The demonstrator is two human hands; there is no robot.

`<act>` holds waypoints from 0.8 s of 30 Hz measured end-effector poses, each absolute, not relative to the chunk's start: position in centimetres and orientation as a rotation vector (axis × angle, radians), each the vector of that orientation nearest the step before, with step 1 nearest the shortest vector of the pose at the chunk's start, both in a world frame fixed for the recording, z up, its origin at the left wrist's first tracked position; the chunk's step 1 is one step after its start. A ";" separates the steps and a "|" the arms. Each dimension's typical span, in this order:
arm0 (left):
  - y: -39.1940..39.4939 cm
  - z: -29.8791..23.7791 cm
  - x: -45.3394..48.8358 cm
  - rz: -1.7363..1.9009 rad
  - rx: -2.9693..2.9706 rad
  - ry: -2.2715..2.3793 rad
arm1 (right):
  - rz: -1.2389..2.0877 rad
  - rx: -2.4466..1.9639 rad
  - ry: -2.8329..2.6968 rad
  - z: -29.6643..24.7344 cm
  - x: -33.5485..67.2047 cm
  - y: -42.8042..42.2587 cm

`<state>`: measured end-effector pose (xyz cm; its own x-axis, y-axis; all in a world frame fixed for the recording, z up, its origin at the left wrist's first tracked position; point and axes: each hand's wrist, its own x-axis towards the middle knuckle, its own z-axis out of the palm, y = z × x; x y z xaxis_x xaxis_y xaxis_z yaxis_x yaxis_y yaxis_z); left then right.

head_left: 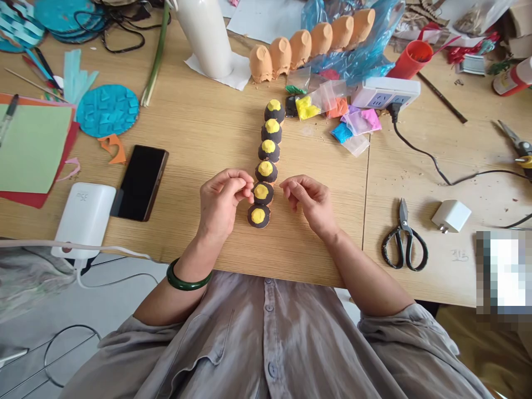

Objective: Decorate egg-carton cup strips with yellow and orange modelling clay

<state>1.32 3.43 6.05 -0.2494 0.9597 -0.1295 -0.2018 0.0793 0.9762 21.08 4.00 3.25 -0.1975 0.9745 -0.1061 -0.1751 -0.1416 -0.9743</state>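
Note:
A row of egg-carton cups (266, 171), covered in black with yellow tops, runs from the middle of the wooden table toward me. My left hand (224, 202) is just left of the nearest cups, thumb and forefinger closed in a pinch. On the other side, my right hand (310, 202) hovers a little apart from the row, its fingertips also drawn together. Whatever either hand holds, if anything, is too small to make out. Small bags of coloured clay (307, 107) lie beyond, and an orange egg-carton strip (301, 47) stands behind them.
Black-handled scissors (403, 238) and a white charger plug (451, 215) lie to the right, near a power strip (386, 93) with its cord. At left are a phone (140, 183), a power bank (85, 216), coloured paper (33, 147) and a blue disc (108, 110). A white bottle (205, 36) stands behind.

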 end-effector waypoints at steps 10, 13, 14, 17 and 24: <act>5.3 3.7 0.4 1.339 1.236 1.513 | 1.504 -1.070 -1.181 2.9 21.2 4.0; 5.8 3.3 0.3 1.324 1.406 1.528 | 1.499 -1.072 -1.181 2.8 21.2 4.0; 6.0 3.3 0.3 1.329 1.471 1.532 | 1.498 -1.071 -1.180 2.8 21.2 4.1; 6.6 3.3 0.3 1.354 1.681 1.516 | 1.497 -1.078 -1.175 2.8 21.2 4.1; 7.2 3.1 0.3 1.226 1.882 1.592 | 1.501 -1.086 -1.164 2.8 21.2 4.2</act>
<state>0.27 7.16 3.07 -0.0256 0.9297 0.3674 0.5926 -0.2819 0.7546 21.18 4.17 2.76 -0.1900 0.9763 -0.1038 -0.1427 -0.1321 -0.9809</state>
